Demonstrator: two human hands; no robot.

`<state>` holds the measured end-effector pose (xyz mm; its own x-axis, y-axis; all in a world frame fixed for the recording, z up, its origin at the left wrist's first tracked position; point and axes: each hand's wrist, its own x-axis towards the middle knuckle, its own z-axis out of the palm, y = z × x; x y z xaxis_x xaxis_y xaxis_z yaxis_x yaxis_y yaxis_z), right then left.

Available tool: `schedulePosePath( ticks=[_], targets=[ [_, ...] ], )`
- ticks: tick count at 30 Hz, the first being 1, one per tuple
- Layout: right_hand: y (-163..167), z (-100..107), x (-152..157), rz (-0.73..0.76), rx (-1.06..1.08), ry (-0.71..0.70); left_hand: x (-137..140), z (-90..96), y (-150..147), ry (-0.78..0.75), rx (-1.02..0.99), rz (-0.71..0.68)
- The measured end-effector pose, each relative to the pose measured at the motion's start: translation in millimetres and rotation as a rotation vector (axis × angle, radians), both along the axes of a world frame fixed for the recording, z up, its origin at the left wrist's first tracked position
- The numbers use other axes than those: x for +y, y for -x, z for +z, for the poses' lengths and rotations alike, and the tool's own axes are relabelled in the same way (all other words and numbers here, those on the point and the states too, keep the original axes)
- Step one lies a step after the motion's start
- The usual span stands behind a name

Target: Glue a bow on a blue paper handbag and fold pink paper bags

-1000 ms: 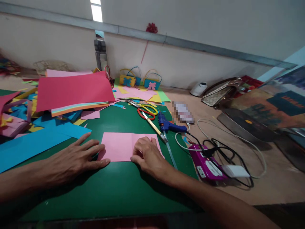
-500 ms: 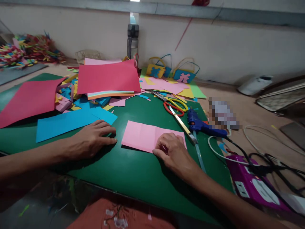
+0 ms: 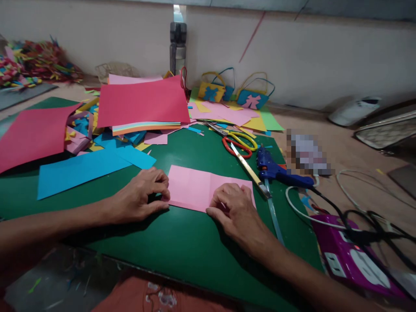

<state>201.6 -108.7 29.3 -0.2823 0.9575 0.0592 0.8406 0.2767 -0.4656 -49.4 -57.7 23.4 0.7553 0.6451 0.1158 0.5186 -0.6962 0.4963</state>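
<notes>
A creased pink sheet of paper lies on the green board in front of me. A narrow fold runs along its near edge, and a crease crosses its middle. At its left end, my left hand is closed, thumb and fingertips on the near corner. My right hand is closed over the right half, pinching the near edge right of the crease. Some of the paper's right half is hidden under these fingers. A strip of blue paper lies beyond my left forearm.
Scissors, a cutter knife and a blue glue gun lie to the right. A purple power strip with tangled cables is farther right. Red sheets are stacked at the back, near small paper bags.
My left hand has moved right from the bare board to the left end of the pink paper and closed on it. My right hand stays on the near edge.
</notes>
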Motion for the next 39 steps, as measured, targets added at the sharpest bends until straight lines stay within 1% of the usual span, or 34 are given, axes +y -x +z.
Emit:
schedulePosePath(
  ticks=[4, 9, 19, 23, 33, 39],
  targets=[
    [1, 1, -1, -0.011, 0.024, 0.030, -2, -3.7, -5, -0.025, -0.010, 0.017],
    [5, 5, -3, 0.028, -0.031, 0.019, -5, -3.8, -8, -0.001, 0.011, 0.025],
    [33, 5, 0, 0.077, -0.045, 0.027, -9, -6.2, -11, -0.042, -0.002, 0.001],
    [40, 3, 2, 0.082, -0.051, -0.005, -10, -7.7, -9, -0.072, -0.006, 0.017],
    [41, 0, 2, 0.069, -0.044, -0.046, -11, -13.3, -7, -0.119, -0.010, 0.065],
    [41, -3, 3, 0.075, -0.034, -0.072, -11, -12.6, -8, -0.138, 0.007, 0.064]
  ],
)
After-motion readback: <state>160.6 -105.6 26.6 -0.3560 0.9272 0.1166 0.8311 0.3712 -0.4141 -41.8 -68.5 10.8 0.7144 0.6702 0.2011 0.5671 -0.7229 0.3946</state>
